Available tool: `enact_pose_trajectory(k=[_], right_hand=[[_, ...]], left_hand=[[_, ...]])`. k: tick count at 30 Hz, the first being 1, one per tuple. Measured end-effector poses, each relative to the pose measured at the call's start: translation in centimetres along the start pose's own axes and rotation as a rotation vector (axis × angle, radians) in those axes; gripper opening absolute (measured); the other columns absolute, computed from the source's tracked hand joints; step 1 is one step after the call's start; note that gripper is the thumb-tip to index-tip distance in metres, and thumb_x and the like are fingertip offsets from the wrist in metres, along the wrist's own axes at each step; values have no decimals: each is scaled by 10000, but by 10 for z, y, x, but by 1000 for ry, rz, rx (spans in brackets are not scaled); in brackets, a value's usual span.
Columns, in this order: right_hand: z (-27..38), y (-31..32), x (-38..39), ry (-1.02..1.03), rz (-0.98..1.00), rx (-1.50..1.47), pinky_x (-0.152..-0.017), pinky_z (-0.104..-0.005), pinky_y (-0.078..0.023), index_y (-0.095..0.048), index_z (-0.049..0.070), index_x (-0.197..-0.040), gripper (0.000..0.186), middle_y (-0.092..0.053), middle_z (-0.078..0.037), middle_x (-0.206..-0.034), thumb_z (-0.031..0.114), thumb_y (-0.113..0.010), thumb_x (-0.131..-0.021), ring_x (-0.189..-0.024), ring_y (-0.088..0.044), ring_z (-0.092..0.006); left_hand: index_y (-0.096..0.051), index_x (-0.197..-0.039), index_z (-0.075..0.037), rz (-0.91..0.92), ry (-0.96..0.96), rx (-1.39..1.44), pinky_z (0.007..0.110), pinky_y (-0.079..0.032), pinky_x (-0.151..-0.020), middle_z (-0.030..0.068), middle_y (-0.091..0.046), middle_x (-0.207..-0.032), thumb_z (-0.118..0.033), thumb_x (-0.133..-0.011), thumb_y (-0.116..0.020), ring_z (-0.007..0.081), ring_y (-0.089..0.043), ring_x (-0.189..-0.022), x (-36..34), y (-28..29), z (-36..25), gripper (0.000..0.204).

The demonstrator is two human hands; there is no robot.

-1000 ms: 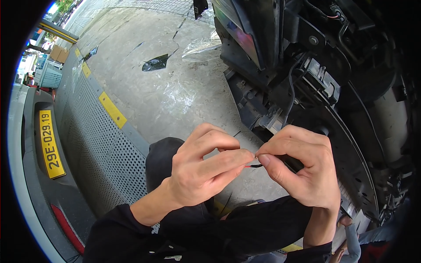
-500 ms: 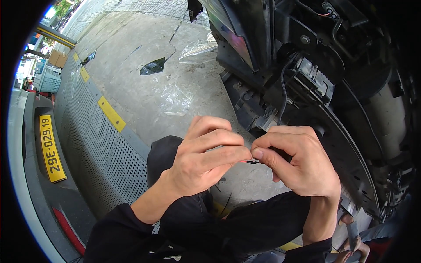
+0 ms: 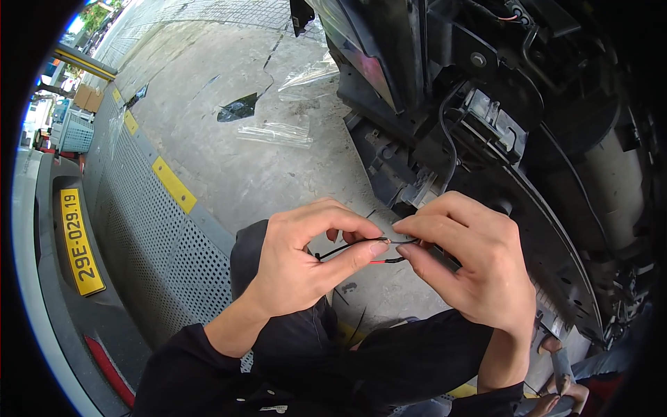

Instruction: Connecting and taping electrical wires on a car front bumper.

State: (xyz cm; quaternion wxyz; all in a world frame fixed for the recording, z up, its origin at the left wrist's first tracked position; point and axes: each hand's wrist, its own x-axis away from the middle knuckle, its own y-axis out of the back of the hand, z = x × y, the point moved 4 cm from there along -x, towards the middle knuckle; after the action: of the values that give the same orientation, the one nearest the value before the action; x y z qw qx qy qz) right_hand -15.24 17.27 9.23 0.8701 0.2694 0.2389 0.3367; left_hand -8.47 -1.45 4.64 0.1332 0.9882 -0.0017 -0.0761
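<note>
Grey concrete floor point(image 3: 306, 177) lies beneath, with a perforated metal plate point(image 3: 156, 229) on the left and black vehicle parts point(image 3: 538, 236) on the right. One thin black wire point(image 3: 346, 247) runs across between the two hands. Left hand point(image 3: 295, 260) pinches it with thumb and forefinger. At the right hand point(image 3: 479, 260), this wire passes between thumb and fingers; I cannot tell whether they press it. Red wire point(image 3: 377, 262) shows just on its near side.
</note>
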Motion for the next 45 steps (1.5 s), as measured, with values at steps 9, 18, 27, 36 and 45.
enact_pose_trajectory(k=[9,18,27,36,45], right_hand=[[0,-12,-2,40,-104,68,-584,-284,-515,-751,18,-939,229,-672,-94,-893,-45,-797,-723,-718,-665,-198],[9,-13,15,55,-223,153,-566,-283,-511,-713,41,-879,290,-631,-85,-866,-115,-757,-639,-693,-642,-198],[11,-2,37,-57,-291,149,-554,-317,-495,-709,31,-889,249,-595,-74,-841,-33,-777,-657,-630,-598,-195],[-4,-7,41,-132,-183,98,-538,-284,-479,-761,14,-880,190,-634,-85,-854,-29,-763,-695,-640,-620,-187],[1,7,62,-132,-390,192,-536,-293,-527,-751,11,-947,253,-668,-81,-832,11,-819,-704,-640,-665,-174]], left_hand=[[-710,-1035,95,161,511,412,241,-556,-720,124,-737,-883,-2,-948,-680,142,-700,-794,6,1,8,134],[-683,-1111,87,281,581,614,268,-577,-773,118,-731,-909,-11,-954,-653,148,-709,-828,6,-14,8,188],[-684,-1116,73,316,648,695,254,-564,-771,116,-734,-949,-36,-955,-666,144,-708,-850,6,-29,3,195],[-680,-1131,67,174,571,740,280,-556,-828,124,-733,-985,-30,-975,-644,159,-704,-921,4,-41,4,187],[-657,-1176,57,236,620,900,302,-572,-883,139,-719,-1061,4,-986,-622,190,-702,-990,6,-69,8,200]])
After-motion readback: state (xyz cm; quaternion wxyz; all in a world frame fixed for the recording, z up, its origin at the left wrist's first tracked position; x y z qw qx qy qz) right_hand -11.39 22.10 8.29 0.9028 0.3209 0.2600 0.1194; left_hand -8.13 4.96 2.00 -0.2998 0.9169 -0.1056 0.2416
